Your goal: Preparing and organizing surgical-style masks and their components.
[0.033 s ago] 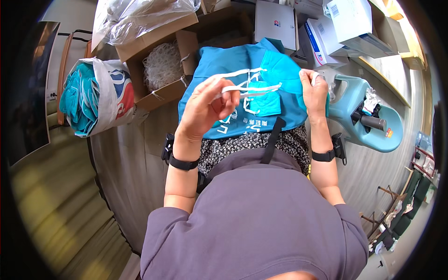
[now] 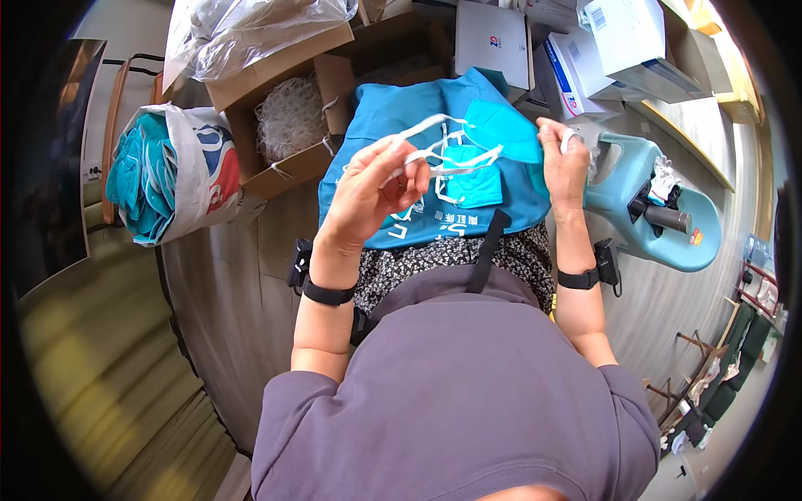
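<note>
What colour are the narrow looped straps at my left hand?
The narrow looped straps are white, seen best in the head view.

We are holding both forearms out front, left hand curled in a pinch, right hand bent, seemingly half closed.

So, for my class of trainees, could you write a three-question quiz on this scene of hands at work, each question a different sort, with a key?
1. Multiple choice: what does the left hand hold?
A) a cardboard flap
B) white straps
C) a grey bottle

2. True or false: the tangled white strands lie loose on the floor.

3. Short answer: what colour are most of the flat pieces packed in the white printed bag on the person's left?

Key: 1. B. 2. False; the strands lie in the open cardboard box. 3. Turquoise.
</note>
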A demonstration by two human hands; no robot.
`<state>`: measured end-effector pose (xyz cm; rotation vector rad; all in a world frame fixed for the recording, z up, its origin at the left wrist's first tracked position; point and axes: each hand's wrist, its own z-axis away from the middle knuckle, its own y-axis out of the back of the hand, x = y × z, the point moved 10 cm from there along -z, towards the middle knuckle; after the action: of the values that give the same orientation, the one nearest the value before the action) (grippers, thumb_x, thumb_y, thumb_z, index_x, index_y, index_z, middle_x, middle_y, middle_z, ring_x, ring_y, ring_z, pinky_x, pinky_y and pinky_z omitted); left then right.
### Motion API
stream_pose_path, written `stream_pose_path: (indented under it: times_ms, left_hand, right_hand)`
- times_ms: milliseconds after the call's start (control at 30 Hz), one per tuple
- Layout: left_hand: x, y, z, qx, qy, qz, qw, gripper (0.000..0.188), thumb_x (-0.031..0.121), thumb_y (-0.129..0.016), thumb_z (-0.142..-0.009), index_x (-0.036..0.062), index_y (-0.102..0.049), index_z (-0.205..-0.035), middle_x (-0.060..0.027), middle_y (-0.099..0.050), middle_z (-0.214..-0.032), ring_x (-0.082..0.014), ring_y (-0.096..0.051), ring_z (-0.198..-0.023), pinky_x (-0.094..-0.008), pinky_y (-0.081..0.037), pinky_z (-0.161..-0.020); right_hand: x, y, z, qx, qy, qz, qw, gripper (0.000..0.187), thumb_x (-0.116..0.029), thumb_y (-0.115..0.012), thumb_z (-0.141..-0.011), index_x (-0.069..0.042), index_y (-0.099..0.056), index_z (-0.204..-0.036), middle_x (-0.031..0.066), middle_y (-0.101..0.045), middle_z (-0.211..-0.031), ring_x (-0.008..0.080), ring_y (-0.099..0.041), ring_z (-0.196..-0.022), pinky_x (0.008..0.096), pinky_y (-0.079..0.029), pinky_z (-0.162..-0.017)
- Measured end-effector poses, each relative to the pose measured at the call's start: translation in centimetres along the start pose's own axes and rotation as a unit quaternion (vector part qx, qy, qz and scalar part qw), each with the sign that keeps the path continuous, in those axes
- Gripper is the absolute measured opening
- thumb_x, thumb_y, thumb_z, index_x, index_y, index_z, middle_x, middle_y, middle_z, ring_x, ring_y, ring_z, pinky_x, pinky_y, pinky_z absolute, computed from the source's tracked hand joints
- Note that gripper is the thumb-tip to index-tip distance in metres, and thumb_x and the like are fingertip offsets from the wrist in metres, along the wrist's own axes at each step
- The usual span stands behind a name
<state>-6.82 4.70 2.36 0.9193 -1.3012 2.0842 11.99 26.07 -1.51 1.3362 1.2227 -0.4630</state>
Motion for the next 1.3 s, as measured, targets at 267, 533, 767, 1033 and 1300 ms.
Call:
stream_pose_path:
  times_ms: [267,533,767,1033,1300]
  left_hand:
    - [-1.9,-1.9,-0.5,-0.034,0.127,-0.193,0.972,0.044,0.04,-0.048,-0.104,0.0049,-0.069,-0.087,0.0024,-0.059,-0.071,-0.0023,-0.051,-0.06,-0.0165,-0.037,-0.052]
    - [-2.0,-2.6,0.6,-0.11,0.088,-0.21,0.968,0.036,0.035,-0.055,-0.102,0.0043,-0.063,-0.084,0.0045,-0.053,-0.066,-0.0026,-0.045,-0.056,-0.0185,-0.035,-0.048]
    - [-4.6,-3.1,2.6,-0.086,0.139,-0.224,0.961,0.038,0.03,-0.046,-0.106,0.0061,-0.049,-0.077,0.0037,-0.043,-0.064,-0.0034,-0.044,-0.052,-0.0199,-0.03,-0.046]
    - [-2.9,1.1,8.7,-0.057,0.226,-0.128,0.964,0.038,0.027,-0.044,-0.107,0.0058,-0.049,-0.075,0.002,-0.045,-0.066,-0.0057,-0.044,-0.05,-0.0214,-0.032,-0.046]
    - [-6.9,1.4,3.8,-0.059,0.149,0.118,0.98,0.03,0.02,-0.05,-0.101,-0.0043,-0.063,-0.091,-0.0107,-0.066,-0.08,-0.0073,-0.046,-0.047,-0.0202,-0.036,-0.044]
  right_hand:
    - [-12.0,-7.8,3.7,-0.342,-0.053,-0.343,0.873,0.033,-0.029,-0.054,-0.102,-0.006,-0.065,-0.124,-0.0048,-0.067,-0.088,-0.0003,-0.042,-0.056,0.017,-0.036,-0.05]
    - [-12.4,-8.6,5.5,-0.442,-0.044,-0.281,0.851,0.018,-0.016,-0.07,-0.092,0.001,-0.068,-0.086,-0.0007,-0.06,-0.07,0.0048,-0.049,-0.063,0.0223,-0.04,-0.055]
    - [-9.2,-3.4,2.6,-0.315,-0.005,-0.107,0.943,0.018,-0.006,-0.076,-0.083,0.0,-0.063,-0.072,-0.0042,-0.047,-0.065,0.0036,-0.041,-0.063,0.0234,-0.033,-0.054]
    - [-1.2,7.5,-2.8,-0.082,-0.035,-0.075,0.993,0.014,-0.01,-0.072,-0.088,0.0,-0.067,-0.08,-0.0047,-0.055,-0.068,0.0034,-0.045,-0.064,0.021,-0.035,-0.057]
    - [-7.2,-2.8,5.0,-0.355,-0.123,-0.306,0.875,0.033,-0.028,-0.066,-0.095,-0.004,-0.059,-0.073,-0.0022,-0.052,-0.064,0.0071,-0.046,-0.062,0.0244,-0.035,-0.059]
